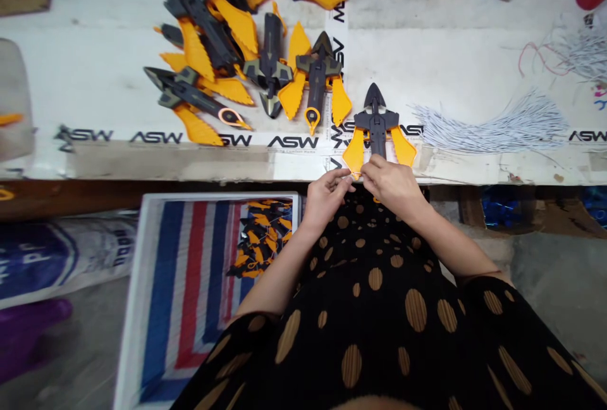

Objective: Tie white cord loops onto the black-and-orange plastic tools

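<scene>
The bench (474, 81) has a white top, and a tape (294, 142) printed with "ASW" runs along its front part. On the floor below is one white-edged tray (128, 309) with a blue, red and white striped lining (190, 271), and inside it lies one heap of small black and orange pieces (260, 239).

On the bench, four black plastic pieces with two orange saw-edged wings lie in a row, and behind them is a larger heap (208, 24) of the same kind, too overlapped for counting. To the right are two bundles of thin white cord (493, 122) (564, 49).

The nearest piece (376, 128) lies at the front of the bench. The left hand (325, 198) and the right hand (389, 188) are both at its lower end, close together. The left fingers (342, 176) and the right fingers (367, 169) pinch narrow at the small orange part there.
</scene>
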The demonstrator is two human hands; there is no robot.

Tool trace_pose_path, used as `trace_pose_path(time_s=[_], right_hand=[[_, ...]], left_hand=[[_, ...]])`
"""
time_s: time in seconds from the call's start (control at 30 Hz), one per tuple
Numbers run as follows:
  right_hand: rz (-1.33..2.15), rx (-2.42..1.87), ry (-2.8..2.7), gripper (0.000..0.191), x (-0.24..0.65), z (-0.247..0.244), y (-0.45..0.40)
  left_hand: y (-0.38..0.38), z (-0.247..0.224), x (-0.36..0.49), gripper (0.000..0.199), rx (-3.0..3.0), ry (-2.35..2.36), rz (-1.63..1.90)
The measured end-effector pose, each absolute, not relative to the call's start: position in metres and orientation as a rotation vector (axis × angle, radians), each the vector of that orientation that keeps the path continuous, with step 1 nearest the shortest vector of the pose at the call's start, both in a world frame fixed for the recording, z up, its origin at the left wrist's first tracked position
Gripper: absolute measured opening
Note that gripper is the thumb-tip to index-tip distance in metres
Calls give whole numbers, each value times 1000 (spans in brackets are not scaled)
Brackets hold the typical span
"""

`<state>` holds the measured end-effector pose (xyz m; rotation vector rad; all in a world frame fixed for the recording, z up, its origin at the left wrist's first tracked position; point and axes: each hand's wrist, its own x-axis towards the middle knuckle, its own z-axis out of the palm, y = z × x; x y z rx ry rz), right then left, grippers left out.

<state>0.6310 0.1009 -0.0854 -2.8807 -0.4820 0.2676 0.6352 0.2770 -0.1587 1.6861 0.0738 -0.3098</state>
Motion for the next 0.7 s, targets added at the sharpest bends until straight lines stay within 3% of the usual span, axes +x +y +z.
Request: trace_pose_path(time_s=[0.23, 0.47, 0.7], right_hand=[[323, -2884, -520, 35, 635, -90, 104], [212, -2876, -496, 37, 629, -93, 103], [225, -2884, -441, 36, 627, -96, 101]], left_hand=[[277, -164, 635, 45, 1756, 26, -287], [275, -157, 637, 20, 1905, -83, -253], [326, -140, 645, 31, 1586, 3, -295]])
